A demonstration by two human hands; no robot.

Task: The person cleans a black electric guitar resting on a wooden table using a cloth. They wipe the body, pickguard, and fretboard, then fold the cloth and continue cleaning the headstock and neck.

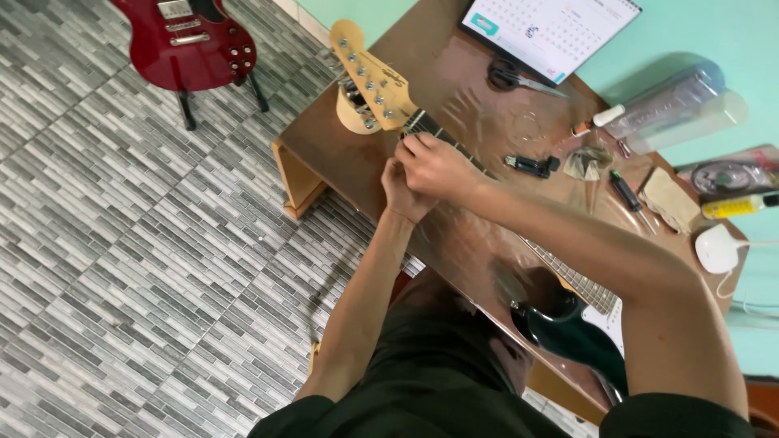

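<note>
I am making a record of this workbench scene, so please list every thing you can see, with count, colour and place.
Electric guitar: one, dark green body with white plate, lying along the table; pale wood headstock at the far end.
Second guitar: one, red, on a stand on the floor.
Table: one, brown wood, against the green wall.
Scissors: one pair, black handles, near the calendar.
Calendar: one, white, far table edge.
Screwdriver: one, dark handle, right side of the table.
Small black tool: one, mid table.
Clear plastic container: one, at the wall.
Floor: grey tiles.
Left hand: at the guitar neck.
Right hand: fingers on the neck near the headstock.
</note>
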